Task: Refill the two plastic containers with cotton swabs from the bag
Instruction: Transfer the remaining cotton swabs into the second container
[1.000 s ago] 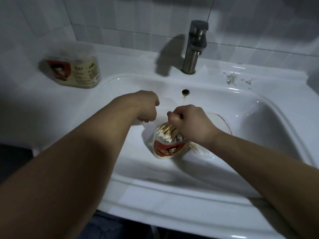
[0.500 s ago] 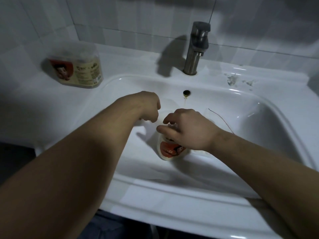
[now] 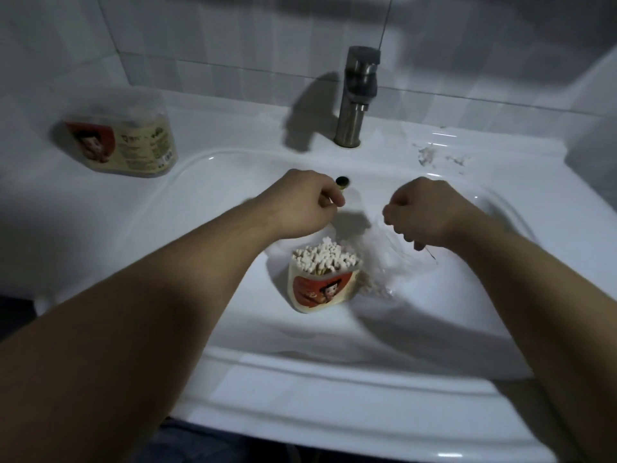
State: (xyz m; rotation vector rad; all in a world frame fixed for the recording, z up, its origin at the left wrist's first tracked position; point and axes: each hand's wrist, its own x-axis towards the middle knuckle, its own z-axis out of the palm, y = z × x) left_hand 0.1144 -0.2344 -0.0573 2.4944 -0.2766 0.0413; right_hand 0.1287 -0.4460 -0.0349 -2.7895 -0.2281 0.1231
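Observation:
An open plastic container (image 3: 322,290) with a red label stands in the sink basin, packed with upright cotton swabs (image 3: 327,259). A clear plastic bag (image 3: 384,255) lies just right of it, with a few swabs (image 3: 370,285) left inside. My left hand (image 3: 300,207) is curled above and behind the container and seems to pinch the bag's edge. My right hand (image 3: 424,217) is curled to the right and grips the bag's other side; a thin strand hangs below it. The second container (image 3: 123,143), lidded, stands on the counter at the far left.
The white sink (image 3: 334,382) fills the view, with a steel faucet (image 3: 357,95) behind the basin and an overflow hole (image 3: 342,182) beside my left hand. Some white crumbs (image 3: 430,155) lie on the counter at the right. Tiled wall stands behind.
My right hand has let go of the swabs in the container and moved up and to the right. The swabs now stand uncovered in the container. My hands are farther apart.

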